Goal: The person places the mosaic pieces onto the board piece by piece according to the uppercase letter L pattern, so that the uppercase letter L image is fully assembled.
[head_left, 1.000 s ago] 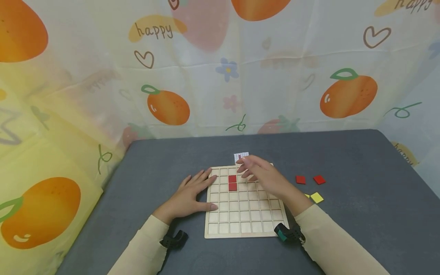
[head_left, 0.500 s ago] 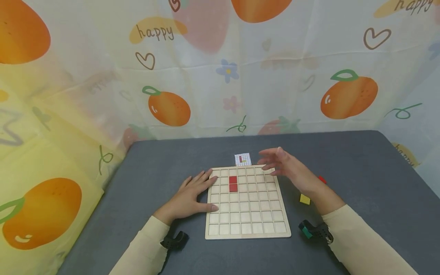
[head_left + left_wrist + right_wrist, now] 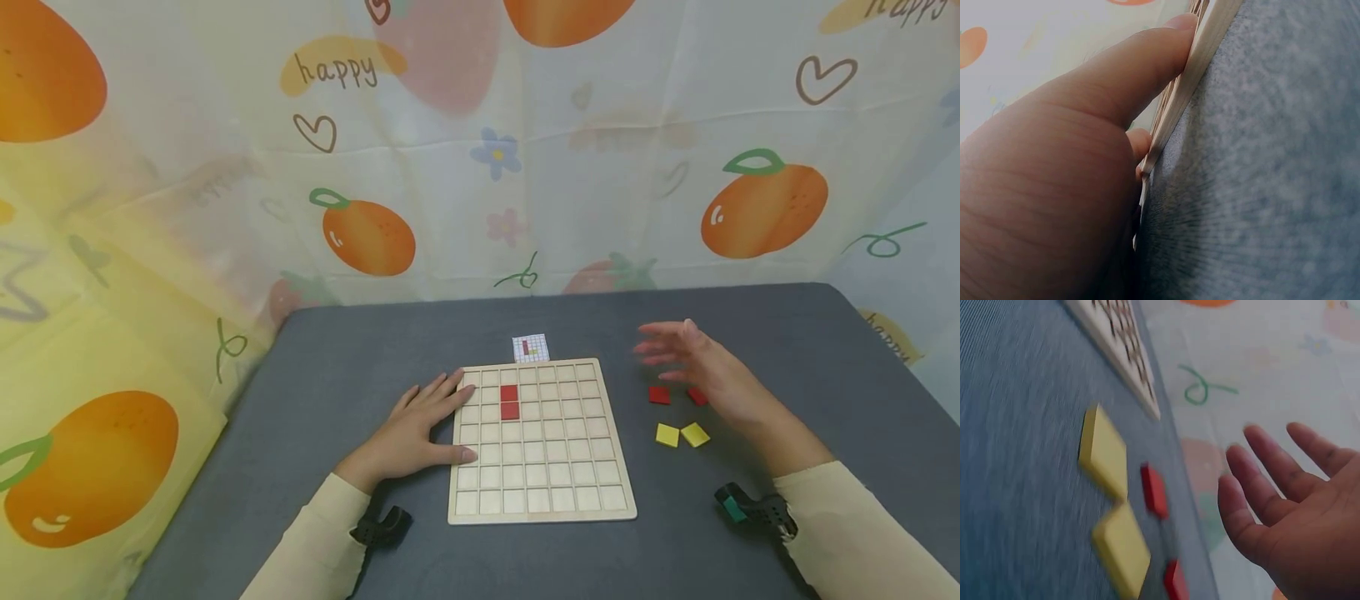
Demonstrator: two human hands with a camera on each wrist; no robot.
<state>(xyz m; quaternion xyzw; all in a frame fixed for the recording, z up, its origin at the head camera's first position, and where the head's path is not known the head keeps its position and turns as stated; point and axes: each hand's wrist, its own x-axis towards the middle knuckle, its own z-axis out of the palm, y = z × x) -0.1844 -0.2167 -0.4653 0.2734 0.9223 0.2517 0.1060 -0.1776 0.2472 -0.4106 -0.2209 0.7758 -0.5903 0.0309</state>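
Note:
A pale wooden grid board point(image 3: 543, 475) lies on the dark table, with two red square tiles point(image 3: 509, 402) set one above the other in its cells. My left hand point(image 3: 408, 429) rests on the board's left edge, thumb and fingertips over the rim; in the left wrist view the thumb point(image 3: 1141, 69) presses on the board's edge point(image 3: 1194, 75). My right hand point(image 3: 701, 367), its fingers loosely spread and holding nothing, hovers right of the board. Below it lie two loose red tiles point(image 3: 659, 395) and two yellow tiles point(image 3: 667, 435), one red partly hidden by the hand.
Behind the board's far edge lies a small white card point(image 3: 531, 347) with a printed grid and coloured squares. The dark grey table point(image 3: 360, 350) meets a patterned curtain point(image 3: 442, 208) at the back. Black wrist cameras point(image 3: 753, 508) sit on both sleeves.
My right hand has moved right, from over the board to above the loose tiles, uncovering the card and the board's right side. The left hand stays in place.

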